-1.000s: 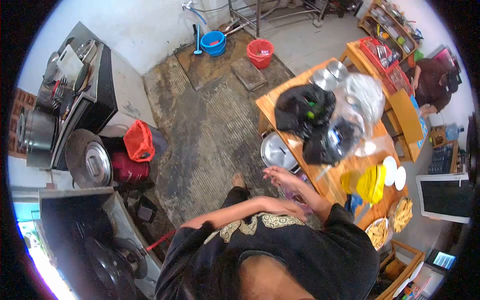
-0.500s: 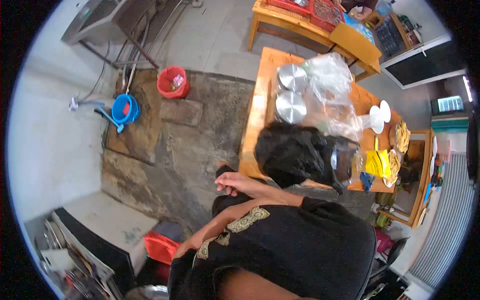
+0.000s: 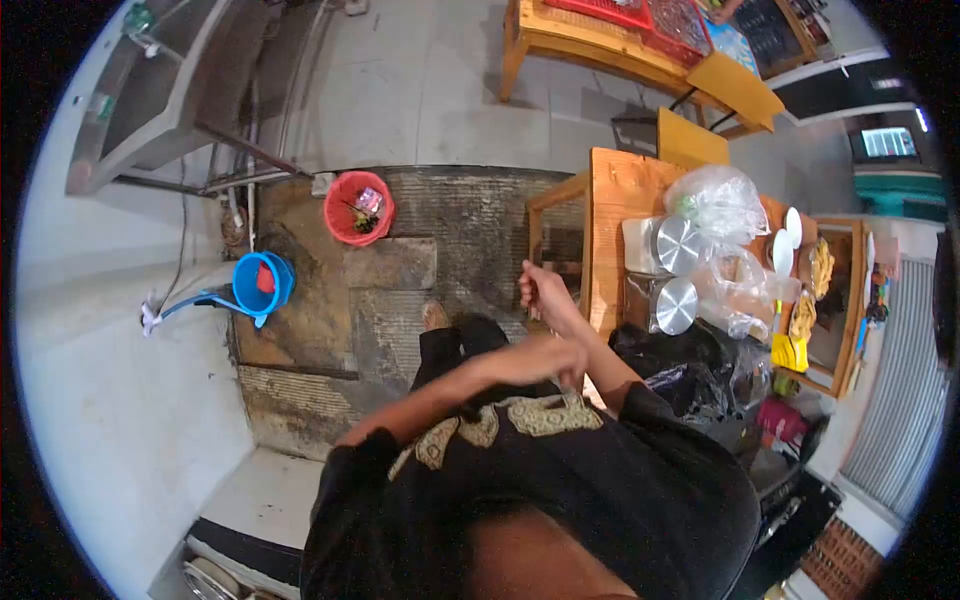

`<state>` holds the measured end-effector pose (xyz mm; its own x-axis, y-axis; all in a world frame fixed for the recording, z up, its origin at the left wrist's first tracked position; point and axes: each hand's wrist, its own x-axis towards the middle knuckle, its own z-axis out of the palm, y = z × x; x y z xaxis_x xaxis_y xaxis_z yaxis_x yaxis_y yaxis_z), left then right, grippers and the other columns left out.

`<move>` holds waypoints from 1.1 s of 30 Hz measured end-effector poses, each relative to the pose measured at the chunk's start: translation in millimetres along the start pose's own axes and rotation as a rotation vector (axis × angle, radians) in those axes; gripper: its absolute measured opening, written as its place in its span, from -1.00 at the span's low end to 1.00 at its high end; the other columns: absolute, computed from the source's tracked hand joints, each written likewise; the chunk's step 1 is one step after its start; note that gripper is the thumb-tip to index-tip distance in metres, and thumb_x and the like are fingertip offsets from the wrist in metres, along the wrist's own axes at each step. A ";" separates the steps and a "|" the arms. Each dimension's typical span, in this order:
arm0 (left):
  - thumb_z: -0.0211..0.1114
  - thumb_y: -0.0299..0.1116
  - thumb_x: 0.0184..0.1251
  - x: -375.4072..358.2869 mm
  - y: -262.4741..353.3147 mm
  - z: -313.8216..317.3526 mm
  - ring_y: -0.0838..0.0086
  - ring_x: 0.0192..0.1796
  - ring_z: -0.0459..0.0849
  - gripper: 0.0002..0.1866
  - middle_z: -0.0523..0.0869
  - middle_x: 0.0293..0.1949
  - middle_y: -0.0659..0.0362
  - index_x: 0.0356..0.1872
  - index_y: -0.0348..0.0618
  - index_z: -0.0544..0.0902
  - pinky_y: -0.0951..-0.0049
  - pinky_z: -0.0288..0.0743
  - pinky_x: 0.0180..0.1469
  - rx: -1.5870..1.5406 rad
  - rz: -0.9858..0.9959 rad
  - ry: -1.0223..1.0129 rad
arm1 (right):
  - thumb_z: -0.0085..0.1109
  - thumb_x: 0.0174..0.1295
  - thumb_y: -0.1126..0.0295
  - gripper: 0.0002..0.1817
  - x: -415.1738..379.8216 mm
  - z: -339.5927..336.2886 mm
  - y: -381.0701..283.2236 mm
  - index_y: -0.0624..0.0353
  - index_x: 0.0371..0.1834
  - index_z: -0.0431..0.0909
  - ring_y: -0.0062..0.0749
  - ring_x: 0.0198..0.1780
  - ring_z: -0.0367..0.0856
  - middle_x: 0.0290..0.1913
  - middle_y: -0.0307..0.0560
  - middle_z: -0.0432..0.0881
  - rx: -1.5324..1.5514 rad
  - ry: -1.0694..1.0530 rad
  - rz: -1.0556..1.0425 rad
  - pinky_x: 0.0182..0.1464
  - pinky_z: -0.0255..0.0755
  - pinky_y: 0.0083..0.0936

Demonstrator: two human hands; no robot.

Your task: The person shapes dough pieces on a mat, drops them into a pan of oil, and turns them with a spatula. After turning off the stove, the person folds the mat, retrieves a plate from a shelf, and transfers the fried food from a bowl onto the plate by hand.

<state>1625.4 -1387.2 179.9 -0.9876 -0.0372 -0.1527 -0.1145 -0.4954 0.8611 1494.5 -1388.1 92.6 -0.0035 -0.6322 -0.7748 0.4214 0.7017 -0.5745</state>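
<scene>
My right hand [image 3: 546, 293] is held out beside the left edge of the wooden table [image 3: 607, 250], fingers curled in, with nothing showing in them. My left hand [image 3: 553, 358] crosses in front of my body to my right forearm; it is smeared by motion and its fingers point down. Patterned trim [image 3: 555, 415] on my dark shirt lies just below it. To the right of my arms a black plastic bag [image 3: 670, 365] sits at the near end of the table. Two round metal lids [image 3: 678, 246] and clear plastic bags [image 3: 730, 205] are farther along.
On the floor ahead-left stand a red bin [image 3: 360, 208] with litter inside and a blue bucket [image 3: 262, 283]. A metal sink stand [image 3: 190, 110] is at the far left wall. Wooden stools [image 3: 690, 140] stand beyond the table. At another table [image 3: 600, 40], a person's hand [image 3: 722, 12] shows.
My view has shifted, so the table sits farther right. My left hand has come across to my right forearm. My right hand stays curled, now beside the table edge.
</scene>
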 end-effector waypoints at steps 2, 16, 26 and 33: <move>-0.10 -0.31 0.42 -5.6 51.9 -42.3 0.26 -0.13 0.58 -0.74 0.58 -0.22 0.05 -0.13 -0.25 0.50 0.32 0.42 -0.09 0.450 0.097 0.224 | 0.04 0.34 0.16 -0.74 35.7 6.4 -12.4 0.13 -0.32 0.46 -0.61 -0.55 0.33 -0.50 -0.28 0.40 0.029 0.126 0.128 -0.41 0.37 -0.59; 0.06 -0.25 0.16 -9.1 62.7 -436.2 0.07 0.20 0.40 -0.56 0.52 0.09 -0.06 0.08 -0.14 0.51 0.02 0.21 0.24 1.371 0.176 0.771 | 0.07 0.26 0.18 -0.63 367.5 171.5 -174.5 0.05 0.08 0.37 -0.30 -0.06 0.53 0.02 -0.03 0.51 0.464 -0.230 0.492 -0.10 0.49 -0.40; 0.12 -0.24 0.14 -184.1 -43.7 -559.5 0.02 0.09 0.49 -0.54 0.52 0.06 -0.16 0.09 -0.18 0.48 -0.01 0.22 0.20 0.470 -1.140 1.401 | -0.16 0.39 0.08 -0.52 452.0 33.9 -306.3 0.24 0.14 0.43 -0.14 0.12 0.53 0.11 0.12 0.53 -0.512 0.136 0.064 0.13 0.40 -0.35; 0.12 -0.22 0.19 -200.7 16.0 -681.3 0.07 0.00 0.57 -0.53 0.56 0.01 -0.13 0.10 -0.23 0.44 0.12 0.37 0.10 0.261 -1.207 0.956 | -0.07 0.31 0.03 -0.48 527.0 -35.2 -413.1 0.22 0.15 0.42 -0.13 0.15 0.49 0.13 0.14 0.51 -0.979 0.351 0.438 0.16 0.37 -0.29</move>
<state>1895.1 -1979.0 -106.2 0.1200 -0.3106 -0.9429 -0.8744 -0.4829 0.0478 1286.7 -1999.6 -87.7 -0.3500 -0.2495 -0.9029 -0.4429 0.8934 -0.0752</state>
